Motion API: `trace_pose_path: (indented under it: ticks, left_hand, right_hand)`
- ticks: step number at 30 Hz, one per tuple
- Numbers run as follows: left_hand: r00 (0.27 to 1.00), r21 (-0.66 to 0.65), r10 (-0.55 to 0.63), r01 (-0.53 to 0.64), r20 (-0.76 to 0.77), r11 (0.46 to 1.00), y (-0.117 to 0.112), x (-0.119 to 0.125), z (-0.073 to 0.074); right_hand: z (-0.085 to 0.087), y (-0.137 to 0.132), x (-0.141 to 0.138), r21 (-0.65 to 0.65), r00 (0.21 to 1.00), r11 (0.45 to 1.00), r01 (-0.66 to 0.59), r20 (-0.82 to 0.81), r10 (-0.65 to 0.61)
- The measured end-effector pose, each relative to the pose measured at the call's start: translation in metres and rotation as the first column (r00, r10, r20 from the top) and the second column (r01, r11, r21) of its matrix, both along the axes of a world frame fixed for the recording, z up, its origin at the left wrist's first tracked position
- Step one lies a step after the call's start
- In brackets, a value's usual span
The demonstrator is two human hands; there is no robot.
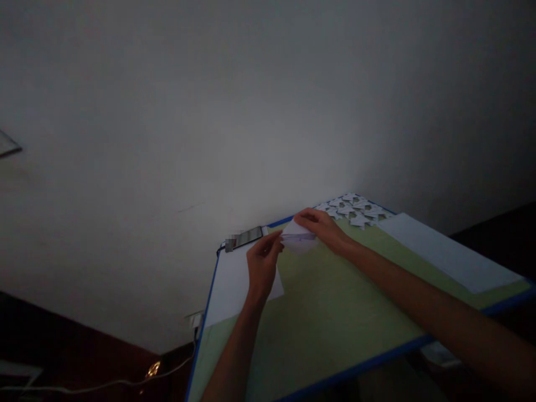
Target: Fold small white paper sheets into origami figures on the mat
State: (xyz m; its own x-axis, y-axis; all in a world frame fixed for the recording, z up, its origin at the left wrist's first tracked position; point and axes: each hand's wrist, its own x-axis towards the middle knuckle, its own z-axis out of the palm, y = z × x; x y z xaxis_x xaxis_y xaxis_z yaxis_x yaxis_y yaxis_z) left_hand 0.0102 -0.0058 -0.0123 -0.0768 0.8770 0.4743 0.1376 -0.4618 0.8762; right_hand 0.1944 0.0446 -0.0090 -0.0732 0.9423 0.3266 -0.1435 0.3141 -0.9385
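Note:
My left hand point(262, 265) and my right hand point(322, 226) both hold a small folded white paper point(298, 239) just above a pale green table top point(335, 312). The left hand pinches the paper's left end with fingertips together. The right hand's fingers press on the paper's upper right side. The paper is folded into a pointed shape. The picture is dim.
A pile of several folded white paper pieces point(354, 209) lies at the table's far corner. A white sheet point(228, 285) lies under my left hand, another white sheet point(448, 251) at the right. A phone point(247, 237) sits by the far edge. The table has a blue rim point(368, 363). A wall stands behind.

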Motion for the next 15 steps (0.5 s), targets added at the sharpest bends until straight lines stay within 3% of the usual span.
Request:
trace_pose_path:
  ticks: [6,15]
  left_hand:
    - [0.999,0.017,0.051,-0.051,0.007,0.999,-0.0014,0.0009,0.0034]
    - [0.995,-0.024,-0.053,0.055,0.086,0.998,-0.0004,0.0035,0.0018]
  right_hand:
    - [-0.0029,0.0005,-0.0021,0.000,0.999,0.999,-0.034,-0.001,0.034]
    - [-0.0049,0.0006,-0.0026,0.031,1.000,0.999,-0.024,-0.008,0.024]
